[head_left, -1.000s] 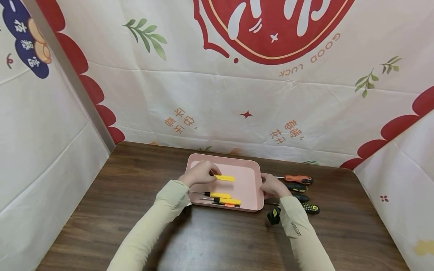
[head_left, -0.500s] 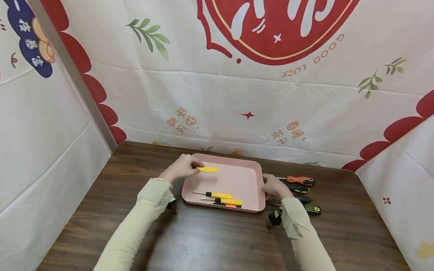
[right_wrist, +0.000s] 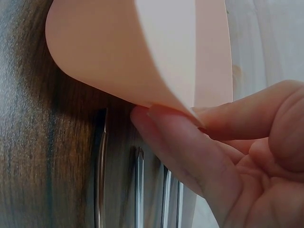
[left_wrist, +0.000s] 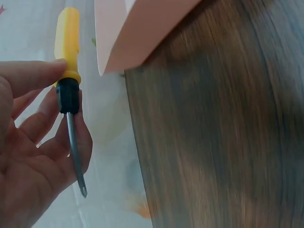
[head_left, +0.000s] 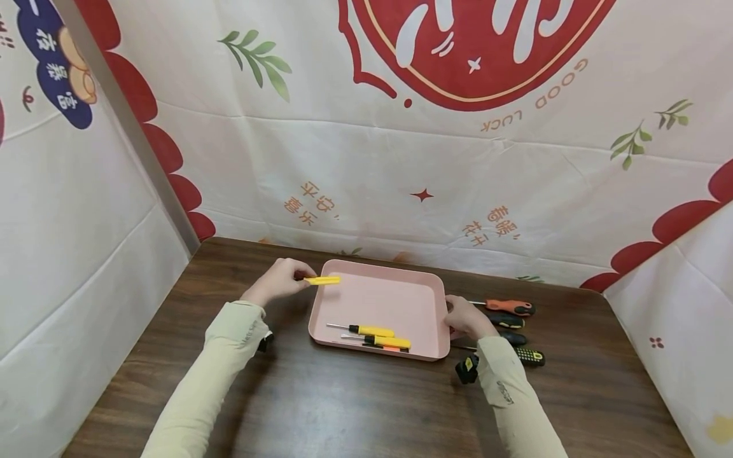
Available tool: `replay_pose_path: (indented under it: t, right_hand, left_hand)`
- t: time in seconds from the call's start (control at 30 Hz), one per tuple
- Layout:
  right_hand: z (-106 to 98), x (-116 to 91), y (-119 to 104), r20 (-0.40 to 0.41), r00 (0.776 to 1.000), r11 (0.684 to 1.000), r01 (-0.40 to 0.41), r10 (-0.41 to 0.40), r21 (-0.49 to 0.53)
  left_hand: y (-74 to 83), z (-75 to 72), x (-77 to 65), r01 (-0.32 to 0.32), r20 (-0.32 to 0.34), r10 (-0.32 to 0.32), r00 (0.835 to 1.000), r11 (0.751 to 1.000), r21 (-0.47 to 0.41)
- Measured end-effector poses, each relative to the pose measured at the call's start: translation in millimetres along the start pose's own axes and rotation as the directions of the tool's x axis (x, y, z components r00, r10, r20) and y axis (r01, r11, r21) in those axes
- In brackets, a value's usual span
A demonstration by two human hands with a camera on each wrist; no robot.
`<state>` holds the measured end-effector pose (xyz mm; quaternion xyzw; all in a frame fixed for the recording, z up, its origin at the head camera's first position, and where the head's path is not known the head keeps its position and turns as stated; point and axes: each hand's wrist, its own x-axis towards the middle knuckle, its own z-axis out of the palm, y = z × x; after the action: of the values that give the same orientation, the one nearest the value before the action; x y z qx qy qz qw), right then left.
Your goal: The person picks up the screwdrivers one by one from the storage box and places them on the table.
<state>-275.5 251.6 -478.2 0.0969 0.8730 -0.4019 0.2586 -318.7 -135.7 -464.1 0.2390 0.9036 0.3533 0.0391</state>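
My left hand [head_left: 280, 280] pinches a small screwdriver [left_wrist: 69, 42] between thumb and fingers, just left of the pink tray [head_left: 383, 296]. Its yellow handle points right, over the tray's left rim, in the head view; in the left wrist view its dark collar and thin metal shaft lie past the fingers, with a cross-shaped tip. At the tray's right side, my right hand [head_left: 465, 316] grips the rim, thumb and fingers on either side of the wall [right_wrist: 109, 61]. Inside, along the near side, lie two yellow-handled screwdrivers, an upper one [head_left: 375, 331] and a lower one [head_left: 392, 342], beside an orange-and-black piece.
Right of the tray, several larger screwdrivers lie side by side, among them an orange-handled one [head_left: 509, 308] and a black-and-yellow one [head_left: 529, 357]. Their shafts point toward the tray, partly behind my right hand. A printed cloth [head_left: 366, 159] hangs behind the brown table [head_left: 366, 407].
My left hand has carried the yellow screwdriver leftward, from over the tray's middle to its left rim. My right hand keeps its grip on the tray's right edge.
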Motion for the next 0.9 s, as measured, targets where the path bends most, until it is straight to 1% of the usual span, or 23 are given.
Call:
replay_pose_path:
  t: [0.13, 0.23, 0.4, 0.63, 0.77, 0.9]
  right_hand:
    - [0, 0, 0, -0.008, 1.0, 1.0, 0.0, 0.0, -0.009]
    - [0, 0, 0, -0.014, 1.0, 1.0, 0.005, -0.005, -0.023]
    - [0, -1, 1, -0.02, 1.0, 0.999, 0.008, -0.009, -0.039]
    - [0, -3, 2, -0.021, 1.0, 1.0, 0.009, -0.009, -0.027]
    - [0, -3, 2, -0.023, 1.0, 0.999, 0.011, -0.012, -0.03]
    - [1, -3, 1, -0.025, 1.0, 0.999, 0.009, -0.01, -0.032]
  left_hand:
    - [-7.8, -8.8, -2.0, 0.008, 0.018, -0.008, 1.0, 1.0, 0.002]
    - [-14.9, -14.1, -3.3, -0.001, 0.025, 0.001, 1.0, 1.0, 0.004]
    - [-25.5, -18.5, -6.2, 0.001, 0.028, -0.001, 1.0, 1.0, 0.004]
    - [-39.7, -18.0, -7.2, 0.023, 0.017, -0.023, 1.0, 1.0, 0.019]
    - [-47.1, -16.5, -8.1, 0.039, 0.023, -0.04, 0.999, 0.999, 0.027]
    - [-54.9, -14.0, -8.5, 0.076, 0.024, -0.076, 0.997, 0.997, 0.022]
